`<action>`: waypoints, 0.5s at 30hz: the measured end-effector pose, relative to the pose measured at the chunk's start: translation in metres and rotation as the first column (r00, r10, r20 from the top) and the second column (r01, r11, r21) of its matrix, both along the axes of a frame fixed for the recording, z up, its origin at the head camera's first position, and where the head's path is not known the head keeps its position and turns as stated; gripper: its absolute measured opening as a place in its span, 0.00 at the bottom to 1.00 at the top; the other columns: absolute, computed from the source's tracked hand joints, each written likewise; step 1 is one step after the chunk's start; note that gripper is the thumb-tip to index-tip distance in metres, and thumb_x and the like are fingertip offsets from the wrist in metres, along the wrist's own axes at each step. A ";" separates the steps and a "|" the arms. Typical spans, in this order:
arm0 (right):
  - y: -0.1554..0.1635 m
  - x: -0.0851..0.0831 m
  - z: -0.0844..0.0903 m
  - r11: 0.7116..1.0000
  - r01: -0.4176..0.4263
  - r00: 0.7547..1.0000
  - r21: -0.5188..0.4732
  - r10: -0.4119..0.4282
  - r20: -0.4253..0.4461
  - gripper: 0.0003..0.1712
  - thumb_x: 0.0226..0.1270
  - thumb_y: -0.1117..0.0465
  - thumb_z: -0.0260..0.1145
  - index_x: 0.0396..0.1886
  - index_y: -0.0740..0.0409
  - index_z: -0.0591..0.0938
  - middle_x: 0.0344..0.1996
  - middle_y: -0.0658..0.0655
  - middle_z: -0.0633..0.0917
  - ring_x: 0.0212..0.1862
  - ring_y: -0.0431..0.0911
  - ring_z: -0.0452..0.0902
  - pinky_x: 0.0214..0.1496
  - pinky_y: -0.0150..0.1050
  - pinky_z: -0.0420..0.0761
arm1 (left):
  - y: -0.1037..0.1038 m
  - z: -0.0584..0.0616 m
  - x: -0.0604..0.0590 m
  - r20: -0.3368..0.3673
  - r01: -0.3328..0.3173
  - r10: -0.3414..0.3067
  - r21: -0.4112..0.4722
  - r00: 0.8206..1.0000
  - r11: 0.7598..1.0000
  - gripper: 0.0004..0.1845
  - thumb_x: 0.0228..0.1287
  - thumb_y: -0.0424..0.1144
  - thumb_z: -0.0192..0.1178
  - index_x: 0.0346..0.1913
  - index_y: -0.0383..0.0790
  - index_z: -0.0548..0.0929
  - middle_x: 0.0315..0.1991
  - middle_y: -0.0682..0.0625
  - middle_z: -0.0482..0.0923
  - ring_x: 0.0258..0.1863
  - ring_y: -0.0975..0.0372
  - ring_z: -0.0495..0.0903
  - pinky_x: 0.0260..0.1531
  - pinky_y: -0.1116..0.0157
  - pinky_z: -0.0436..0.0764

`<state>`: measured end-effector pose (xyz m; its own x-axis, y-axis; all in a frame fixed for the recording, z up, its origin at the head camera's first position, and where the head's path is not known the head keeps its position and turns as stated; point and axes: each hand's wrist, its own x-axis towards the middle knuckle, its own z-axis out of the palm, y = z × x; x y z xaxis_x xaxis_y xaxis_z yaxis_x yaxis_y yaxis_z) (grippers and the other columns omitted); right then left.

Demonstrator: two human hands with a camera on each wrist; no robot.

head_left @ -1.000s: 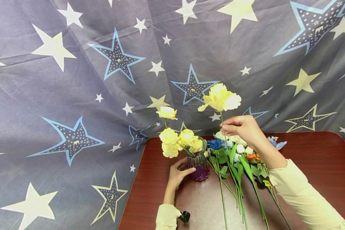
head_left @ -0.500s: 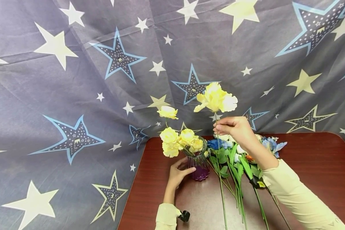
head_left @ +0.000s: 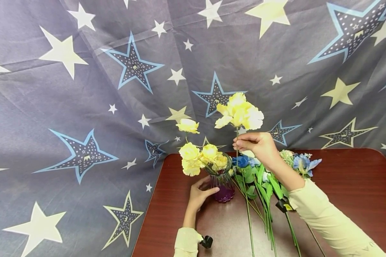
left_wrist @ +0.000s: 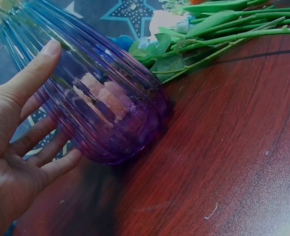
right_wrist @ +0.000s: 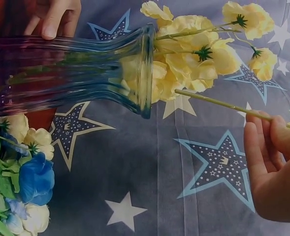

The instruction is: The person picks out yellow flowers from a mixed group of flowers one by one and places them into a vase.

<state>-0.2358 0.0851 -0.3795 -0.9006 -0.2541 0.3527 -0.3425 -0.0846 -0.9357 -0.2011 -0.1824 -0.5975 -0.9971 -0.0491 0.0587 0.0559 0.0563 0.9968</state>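
My right hand (head_left: 260, 147) pinches the thin stem of a yellow flower (head_left: 239, 112) just below its bloom. The bloom points up, above and right of a ribbed glass vase (head_left: 223, 191), blue at the top and purple at the base. In the right wrist view, the stem (right_wrist: 213, 102) ends just outside the vase mouth, apart from the rim. On the table, my left hand (head_left: 199, 195) holds the lower vase, its thumb in front and fingers round the far side. Several yellow blooms (head_left: 190, 151) stand in the vase, leaning left.
Right of the vase lies a pile of loose flowers: a blue bloom (head_left: 241, 161), light blue petals (head_left: 303, 164), green leaves (head_left: 250, 175) and long stems. They lie on a reddish-brown table (head_left: 350, 185). A star-patterned grey cloth (head_left: 122, 107) hangs behind.
My right hand has moved left with the yellow flower, bringing it nearer the vase and uncovering more of the flowers at right. My left hand and the vase have stayed still.
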 end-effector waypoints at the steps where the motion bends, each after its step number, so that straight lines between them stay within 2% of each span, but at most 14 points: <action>1: -0.001 0.000 0.000 1.000 0.002 1.000 -0.005 -0.002 -0.008 0.12 0.68 0.74 0.67 0.46 0.81 0.84 0.36 0.62 0.92 0.35 0.41 0.90 0.43 0.41 0.89 | 0.000 0.000 0.000 0.001 -0.001 0.001 0.002 1.000 1.000 0.30 0.52 0.32 0.78 0.61 0.36 0.83 0.59 0.38 0.83 0.60 0.45 0.81 0.60 0.49 0.82; 3: -0.002 0.000 0.000 1.000 0.002 1.000 -0.017 -0.002 -0.022 0.12 0.68 0.74 0.67 0.46 0.82 0.84 0.37 0.62 0.91 0.35 0.41 0.90 0.43 0.42 0.89 | 0.000 0.000 0.000 0.000 0.001 -0.001 0.003 1.000 1.000 0.30 0.52 0.32 0.78 0.61 0.36 0.83 0.59 0.38 0.83 0.60 0.45 0.81 0.60 0.49 0.82; 6: -0.005 0.001 -0.002 1.000 -0.001 0.999 -0.030 0.000 -0.032 0.11 0.68 0.73 0.67 0.45 0.81 0.84 0.37 0.58 0.92 0.36 0.41 0.90 0.44 0.41 0.89 | 0.000 -0.001 -0.001 -0.004 0.001 -0.001 0.002 1.000 1.000 0.30 0.52 0.32 0.78 0.61 0.36 0.83 0.59 0.38 0.83 0.60 0.45 0.81 0.59 0.50 0.82; 9: -0.007 0.002 -0.005 0.999 -0.010 0.999 -0.037 0.009 -0.036 0.11 0.69 0.73 0.66 0.45 0.80 0.84 0.38 0.59 0.92 0.37 0.41 0.90 0.44 0.41 0.89 | -0.001 -0.002 -0.001 -0.005 0.002 -0.002 0.001 1.000 1.000 0.30 0.52 0.32 0.78 0.61 0.37 0.83 0.59 0.38 0.83 0.60 0.46 0.82 0.60 0.49 0.82; 13: -0.009 0.003 -0.009 0.999 -0.024 0.998 -0.049 0.022 -0.052 0.12 0.69 0.73 0.66 0.46 0.80 0.84 0.40 0.67 0.90 0.37 0.42 0.91 0.44 0.42 0.89 | 0.000 -0.002 -0.001 0.003 0.002 -0.002 0.000 1.000 1.000 0.30 0.51 0.32 0.79 0.60 0.38 0.84 0.59 0.39 0.84 0.60 0.47 0.82 0.60 0.49 0.82; 15: -0.010 0.003 -0.010 0.998 -0.025 0.998 -0.056 0.022 -0.055 0.12 0.69 0.72 0.66 0.46 0.80 0.84 0.39 0.65 0.91 0.38 0.42 0.91 0.44 0.42 0.89 | 0.000 -0.002 -0.001 0.006 0.001 -0.001 0.000 1.000 1.000 0.30 0.51 0.31 0.79 0.60 0.38 0.84 0.59 0.39 0.84 0.60 0.47 0.82 0.60 0.49 0.81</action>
